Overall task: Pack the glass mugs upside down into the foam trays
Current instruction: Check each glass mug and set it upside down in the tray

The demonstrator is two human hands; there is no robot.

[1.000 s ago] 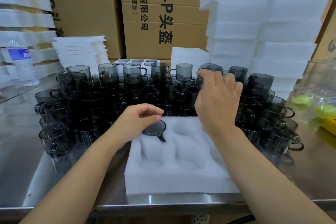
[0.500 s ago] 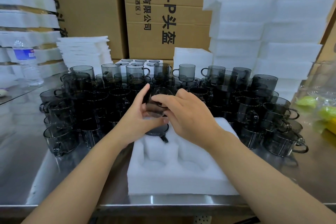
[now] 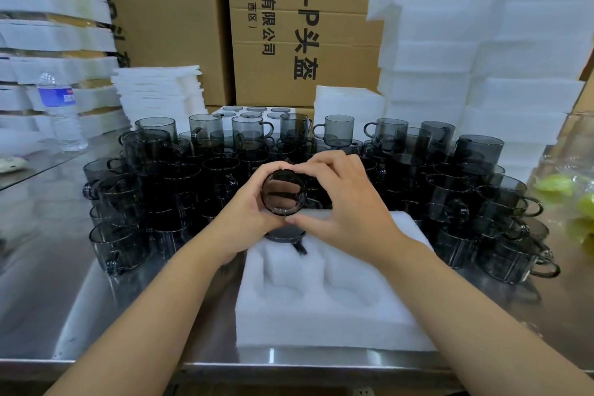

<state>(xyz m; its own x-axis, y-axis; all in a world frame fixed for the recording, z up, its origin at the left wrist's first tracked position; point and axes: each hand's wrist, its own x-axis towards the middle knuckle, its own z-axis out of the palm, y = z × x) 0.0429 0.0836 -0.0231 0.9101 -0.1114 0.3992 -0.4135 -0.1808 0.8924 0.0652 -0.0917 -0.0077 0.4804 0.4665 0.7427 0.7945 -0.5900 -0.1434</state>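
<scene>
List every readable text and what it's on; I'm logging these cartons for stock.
"4.0-P头盔": large print on the middle cardboard box, top digit cut off.
"科技有限公司": smaller print, same box.
"开发区(西区)": smallest print, same box.
Water bottle label: too blurred to read.
Left cardboard box print: mostly hidden, unreadable.

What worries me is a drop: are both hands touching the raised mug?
Touching. Head view: the left hand and right hand both curl around the mug, no gap.

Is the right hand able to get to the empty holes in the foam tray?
Probably yes: the front holes of the foam tray lie uncovered and the right hand hovers over it, though holding a mug.
</scene>
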